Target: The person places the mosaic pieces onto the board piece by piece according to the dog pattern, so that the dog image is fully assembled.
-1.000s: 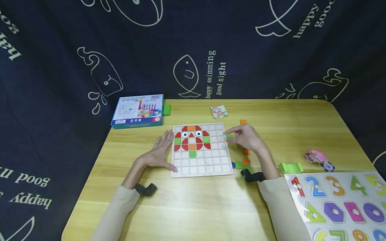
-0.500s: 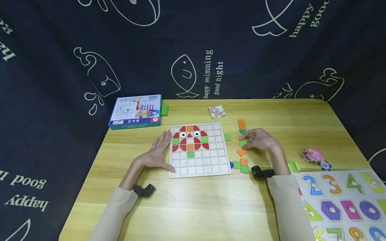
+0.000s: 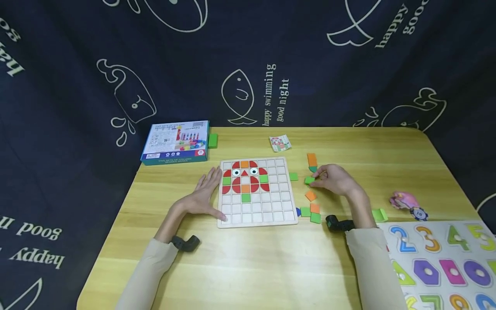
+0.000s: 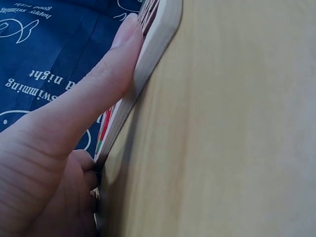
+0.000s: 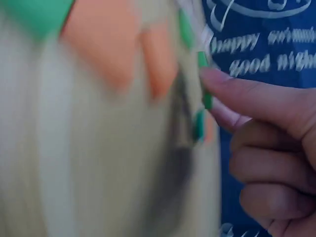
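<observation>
A wooden grid board [image 3: 267, 218] lies mid-table, bearing an owl-like pattern of red, green and orange tiles with two eye pieces. Along its left edge my left hand [image 3: 197, 201] rests with fingers spread, its thumb on the near left corner. In the left wrist view that thumb [image 4: 106, 74] lies over the board's rim. To the right of the board, my right hand [image 3: 339, 181] pinches a green square tile [image 3: 309, 181] between thumb and fingers, apparently just above the table. The right wrist view, partly blurred, shows the same tile edge-on at the fingertips.
Loose tiles lie right of the board: an orange tile [image 3: 311, 196], a green tile [image 3: 293, 176] and several others. A pattern card [image 3: 280, 143] lies behind. A box [image 3: 175, 143] stands back left. A number puzzle [image 3: 438, 254] and pink toy [image 3: 404, 200] are at right.
My right hand has moved from the board's right edge out to the loose tiles and picked up a green square tile. My left hand stays on the board.
</observation>
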Motion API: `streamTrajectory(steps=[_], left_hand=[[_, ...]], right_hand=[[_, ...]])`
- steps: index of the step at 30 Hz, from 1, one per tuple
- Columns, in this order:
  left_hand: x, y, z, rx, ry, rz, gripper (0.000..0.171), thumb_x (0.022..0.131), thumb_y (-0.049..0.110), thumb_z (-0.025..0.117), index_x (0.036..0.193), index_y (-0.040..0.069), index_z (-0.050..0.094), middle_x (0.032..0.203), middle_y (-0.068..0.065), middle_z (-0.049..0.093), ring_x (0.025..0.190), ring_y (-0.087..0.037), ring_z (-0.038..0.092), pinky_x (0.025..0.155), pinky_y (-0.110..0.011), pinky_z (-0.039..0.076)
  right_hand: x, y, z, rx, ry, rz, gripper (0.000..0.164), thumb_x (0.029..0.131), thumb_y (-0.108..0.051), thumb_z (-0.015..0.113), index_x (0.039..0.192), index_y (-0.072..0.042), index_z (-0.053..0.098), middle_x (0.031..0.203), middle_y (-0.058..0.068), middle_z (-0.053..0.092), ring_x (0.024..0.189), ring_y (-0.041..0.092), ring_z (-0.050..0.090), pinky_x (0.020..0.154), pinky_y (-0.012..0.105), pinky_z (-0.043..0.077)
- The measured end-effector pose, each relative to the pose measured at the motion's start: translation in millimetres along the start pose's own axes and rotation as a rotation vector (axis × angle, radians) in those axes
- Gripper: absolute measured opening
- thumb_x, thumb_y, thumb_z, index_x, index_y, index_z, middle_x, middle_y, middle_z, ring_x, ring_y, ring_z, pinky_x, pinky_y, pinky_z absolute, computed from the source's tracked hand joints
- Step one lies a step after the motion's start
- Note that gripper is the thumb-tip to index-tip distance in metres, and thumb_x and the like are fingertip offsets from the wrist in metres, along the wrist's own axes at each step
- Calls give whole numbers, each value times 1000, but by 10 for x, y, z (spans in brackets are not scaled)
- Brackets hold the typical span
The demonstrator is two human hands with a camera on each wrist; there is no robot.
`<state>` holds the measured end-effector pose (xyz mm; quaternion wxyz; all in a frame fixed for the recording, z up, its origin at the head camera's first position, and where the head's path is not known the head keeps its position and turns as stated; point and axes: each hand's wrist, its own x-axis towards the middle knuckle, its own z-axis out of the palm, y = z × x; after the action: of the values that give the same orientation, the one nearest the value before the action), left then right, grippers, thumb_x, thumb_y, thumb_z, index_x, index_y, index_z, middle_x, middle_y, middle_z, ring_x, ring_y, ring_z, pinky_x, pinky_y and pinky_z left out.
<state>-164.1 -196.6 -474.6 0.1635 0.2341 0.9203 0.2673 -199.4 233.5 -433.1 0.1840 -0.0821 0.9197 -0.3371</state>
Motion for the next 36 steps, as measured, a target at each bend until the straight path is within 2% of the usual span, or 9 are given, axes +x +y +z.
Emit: streamTrajectory(steps=[3,7,11,15,19,26,30,33,36], left_hand=[[9,-6,-2,-3,-6,-10,146,56,64,84,155,11,-9,163,-8,-18,150,-27,-19,123,-52,-9],[18,-10,-5,14,-8,-14,147,55,65,83,155,12,-10,163,-8,-18,150,-27,-19,123,-52,-8],[16,13,-16,15,-11,-16,147,55,65,84,155,12,-11,163,-7,-18,150,-27,-19,123,-51,-9],[9,14,-17,13,-10,-19,147,55,64,84,155,11,-10,163,-9,-18,150,-29,-18,122,-53,-8],[-1,1,-11,24,-7,-25,147,55,65,84,155,11,-11,163,-9,-18,150,-28,-18,123,-52,-8],[6,-1,-1,29,-7,-19,147,55,64,84,155,11,-10,163,-9,-18,150,-29,-18,123,-52,-8],[3,5,-7,25,-8,-9,147,56,64,84,155,11,-10,162,-10,-18,150,-29,-19,122,-52,-8],[0,1,-11,28,-9,-10,147,56,64,84,155,10,-11,162,-9,-18,150,-28,-19,122,-52,-9],[1,-9,-9,32,-8,-8,147,55,65,83,154,10,-11,162,-9,-18,150,-28,-19,122,-51,-9]], right_hand=[[-27,-337,151,26,-19,-93,30,84,-24,75,107,-7,67,59,-2,38,54,13,34,52,24,33],[-56,-852,580,71,-82,-193,25,77,-24,82,98,-15,72,57,-2,36,53,14,32,48,22,25],[-56,-1141,1006,66,-89,-177,22,72,-21,86,89,-15,74,61,-4,48,55,12,35,50,22,29],[-48,-1219,1225,35,-40,-132,21,69,-18,87,85,-14,73,66,0,58,58,11,39,51,23,31],[-37,-1225,1273,46,2,-134,22,67,-17,88,84,-16,74,70,1,63,59,11,41,52,24,33],[-8,-1154,1279,123,-6,-151,21,66,-18,89,85,-20,79,64,-2,60,51,11,28,49,22,21],[2,-1144,1292,176,-4,-166,19,66,-15,88,83,-20,80,84,-7,71,50,10,26,47,21,21],[-6,-1127,1251,183,-61,-190,24,67,-14,88,89,-20,80,67,-6,61,48,10,25,46,20,23],[-30,-1049,1063,173,-114,-232,34,72,-15,85,104,-17,76,54,-4,41,48,11,29,45,19,25]])
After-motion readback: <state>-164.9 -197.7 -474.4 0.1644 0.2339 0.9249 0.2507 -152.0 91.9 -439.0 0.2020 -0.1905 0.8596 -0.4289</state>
